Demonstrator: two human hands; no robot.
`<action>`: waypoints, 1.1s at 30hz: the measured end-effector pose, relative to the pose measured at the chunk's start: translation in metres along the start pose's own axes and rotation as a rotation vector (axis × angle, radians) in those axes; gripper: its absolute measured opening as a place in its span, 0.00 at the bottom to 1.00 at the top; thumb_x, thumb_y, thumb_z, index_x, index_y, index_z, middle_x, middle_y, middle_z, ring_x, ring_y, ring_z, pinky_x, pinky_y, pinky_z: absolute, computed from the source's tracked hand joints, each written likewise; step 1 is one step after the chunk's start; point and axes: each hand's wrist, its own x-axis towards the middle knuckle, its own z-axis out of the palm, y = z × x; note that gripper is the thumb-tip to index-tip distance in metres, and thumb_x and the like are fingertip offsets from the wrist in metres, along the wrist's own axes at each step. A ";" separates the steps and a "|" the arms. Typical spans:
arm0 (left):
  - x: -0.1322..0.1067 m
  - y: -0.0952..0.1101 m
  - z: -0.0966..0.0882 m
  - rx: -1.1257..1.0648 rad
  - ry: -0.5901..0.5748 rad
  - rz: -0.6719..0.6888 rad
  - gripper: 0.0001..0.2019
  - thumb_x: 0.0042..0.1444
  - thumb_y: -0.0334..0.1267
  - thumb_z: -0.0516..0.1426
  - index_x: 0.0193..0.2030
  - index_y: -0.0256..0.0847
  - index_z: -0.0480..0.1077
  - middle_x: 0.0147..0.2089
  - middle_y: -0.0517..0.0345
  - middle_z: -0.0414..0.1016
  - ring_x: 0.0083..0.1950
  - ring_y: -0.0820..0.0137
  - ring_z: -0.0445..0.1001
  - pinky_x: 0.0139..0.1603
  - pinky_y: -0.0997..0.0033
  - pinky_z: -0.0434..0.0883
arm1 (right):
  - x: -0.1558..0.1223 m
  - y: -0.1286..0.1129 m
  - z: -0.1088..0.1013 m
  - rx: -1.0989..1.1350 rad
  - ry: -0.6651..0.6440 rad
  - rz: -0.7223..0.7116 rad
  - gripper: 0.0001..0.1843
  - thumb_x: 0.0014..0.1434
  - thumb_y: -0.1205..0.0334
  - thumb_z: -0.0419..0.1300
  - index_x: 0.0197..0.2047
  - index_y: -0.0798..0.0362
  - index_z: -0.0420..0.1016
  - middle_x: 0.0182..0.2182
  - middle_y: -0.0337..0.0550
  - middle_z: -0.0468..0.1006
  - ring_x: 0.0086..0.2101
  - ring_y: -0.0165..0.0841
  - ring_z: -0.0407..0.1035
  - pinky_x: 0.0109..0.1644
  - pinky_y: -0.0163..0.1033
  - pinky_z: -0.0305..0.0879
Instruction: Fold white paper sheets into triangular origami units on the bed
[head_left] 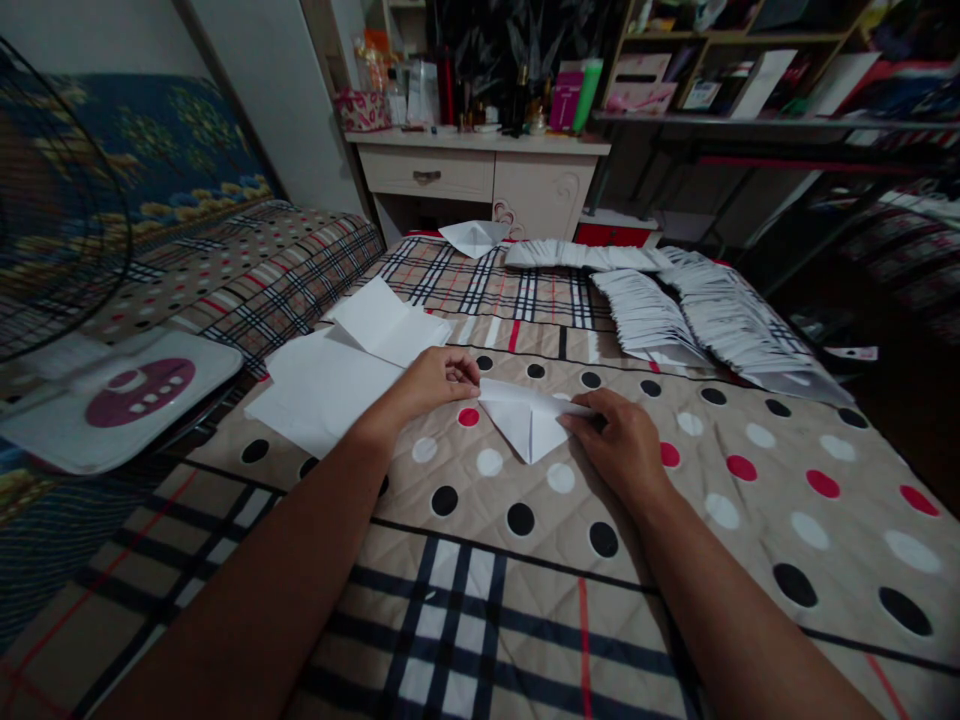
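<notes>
Location: a bedroom in a home. Evidence:
- A bed with a quilted cover in plaid and dots fills the foreground.
- A dressing table with a drawer stands against the far wall. Its top carries bottles, probably cosmetics, though the dim light hides the labels.
- Open shelves to the right hold books and boxes.
- An electric fan sits at the left edge.

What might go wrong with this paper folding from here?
The quilt is soft, so the crease in the folded paper may come out crooked under the left hand and right hand. The fan stands close to the loose sheets; if it blows, they might scatter.
</notes>
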 end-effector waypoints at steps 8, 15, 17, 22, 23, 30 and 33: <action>0.000 -0.001 0.001 0.081 -0.020 0.023 0.09 0.50 0.34 0.63 0.39 0.38 0.76 0.38 0.56 0.78 0.36 0.72 0.74 0.39 0.72 0.70 | 0.000 0.001 -0.001 -0.009 -0.013 0.000 0.07 0.54 0.61 0.63 0.36 0.54 0.78 0.31 0.44 0.79 0.32 0.37 0.71 0.35 0.39 0.60; -0.005 0.026 0.011 0.553 0.119 0.111 0.07 0.53 0.36 0.63 0.39 0.39 0.80 0.40 0.53 0.75 0.39 0.68 0.73 0.41 0.67 0.69 | 0.000 0.003 0.001 0.021 0.051 -0.025 0.12 0.53 0.61 0.65 0.42 0.54 0.78 0.35 0.46 0.77 0.36 0.40 0.70 0.40 0.43 0.64; -0.006 0.035 0.012 0.719 0.127 0.144 0.07 0.53 0.37 0.63 0.38 0.40 0.80 0.40 0.53 0.75 0.41 0.65 0.73 0.42 0.66 0.68 | 0.000 0.001 0.001 0.011 0.108 -0.069 0.16 0.52 0.62 0.66 0.45 0.55 0.77 0.41 0.50 0.76 0.42 0.44 0.68 0.45 0.46 0.64; -0.007 0.046 0.018 0.837 0.032 0.201 0.09 0.58 0.41 0.59 0.39 0.41 0.80 0.39 0.51 0.76 0.45 0.61 0.72 0.46 0.62 0.67 | 0.000 -0.003 -0.002 -0.022 0.143 -0.143 0.17 0.53 0.65 0.65 0.47 0.54 0.77 0.46 0.51 0.75 0.48 0.46 0.64 0.51 0.51 0.63; -0.007 0.046 0.020 0.807 0.016 0.201 0.11 0.59 0.43 0.59 0.40 0.41 0.80 0.39 0.51 0.77 0.45 0.61 0.73 0.47 0.62 0.67 | 0.000 -0.003 -0.002 -0.021 0.137 -0.147 0.16 0.53 0.66 0.64 0.47 0.54 0.77 0.46 0.50 0.75 0.48 0.46 0.64 0.51 0.50 0.63; -0.001 0.031 0.039 0.547 -0.026 0.151 0.20 0.44 0.50 0.68 0.42 0.42 0.78 0.42 0.55 0.79 0.44 0.63 0.75 0.47 0.64 0.69 | 0.001 -0.003 0.001 -0.025 0.090 -0.168 0.16 0.54 0.64 0.65 0.48 0.52 0.76 0.45 0.47 0.77 0.47 0.45 0.65 0.51 0.50 0.61; 0.003 0.027 0.046 0.511 -0.041 0.161 0.20 0.42 0.49 0.69 0.41 0.41 0.78 0.41 0.55 0.79 0.44 0.62 0.75 0.45 0.65 0.69 | 0.001 -0.007 0.001 -0.041 0.079 -0.181 0.16 0.55 0.61 0.65 0.48 0.51 0.76 0.45 0.46 0.78 0.47 0.45 0.65 0.49 0.49 0.60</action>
